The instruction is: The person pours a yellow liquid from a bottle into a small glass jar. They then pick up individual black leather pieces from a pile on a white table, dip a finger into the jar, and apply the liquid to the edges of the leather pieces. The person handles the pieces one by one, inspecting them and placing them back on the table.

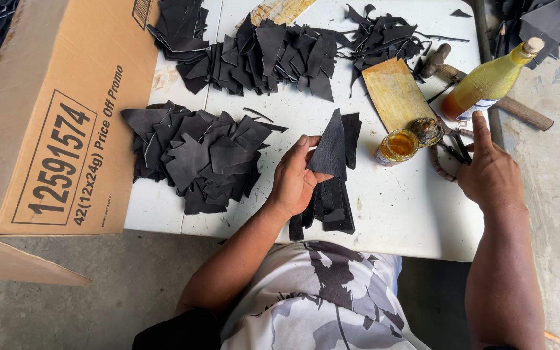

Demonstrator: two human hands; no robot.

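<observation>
My left hand (295, 180) holds a pointed black leather piece (332, 150) upright over a small stack of black leather strips (332, 204) on the white table (396, 214). My right hand (489, 170) reaches toward the scissors (452, 154) at the table's right edge, its fingers spread, touching or just above them. Beside the scissors stand a small open jar of amber glue (398, 146) and a glue-caked lid (427, 130).
Heaps of black leather cutouts lie at left (196, 155) and along the back (267, 55). A wooden board (395, 94), a hammer (487, 97) and a yellow bottle (487, 83) sit at right. A large cardboard box (53, 116) stands at left.
</observation>
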